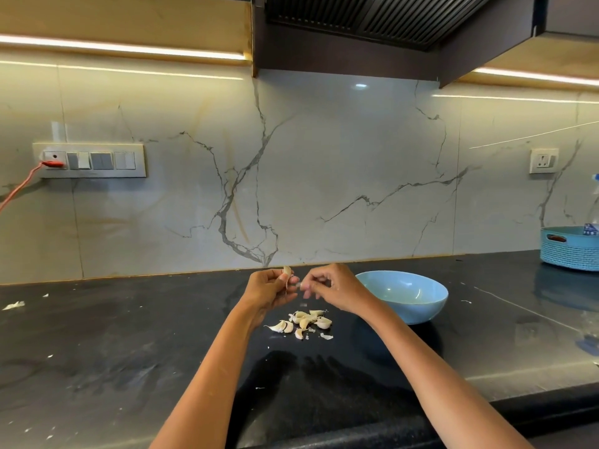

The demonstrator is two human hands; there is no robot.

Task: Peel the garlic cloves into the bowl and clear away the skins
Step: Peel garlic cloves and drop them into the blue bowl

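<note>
Both hands are up over the black counter (136,345), close together, just above the garlic pile. The left hand (267,288) has its fingers curled round a clove (287,271), which pokes up pale above the fingertips, with a thin strip of skin (286,288) hanging down from it. The right hand (334,288) sits just beside it, fingertips bunched and pinching at something small and pale between the two hands; it looks like a bit of skin, though it is too small to be sure.

Below the hands, the pile (304,322) of cloves lies loose on the counter, a tight little cluster, some with papery skin showing, and a few flakes scattered just near of it. One loose flake (326,336) sits at the pile's right edge.

To the right of the pile, touching nothing, stands the blue bowl (431,306), upright; no cloves can be seen inside it. The right wrist crosses in front of its left rim.

Far right, against the marble wall, a blue basket (567,251) sits on the counter. Far left, a switch panel (90,160) on the wall has a red plug (52,164) in it, its cable trailing off left. White scraps (13,305) dot the counter at the left edge.
</note>
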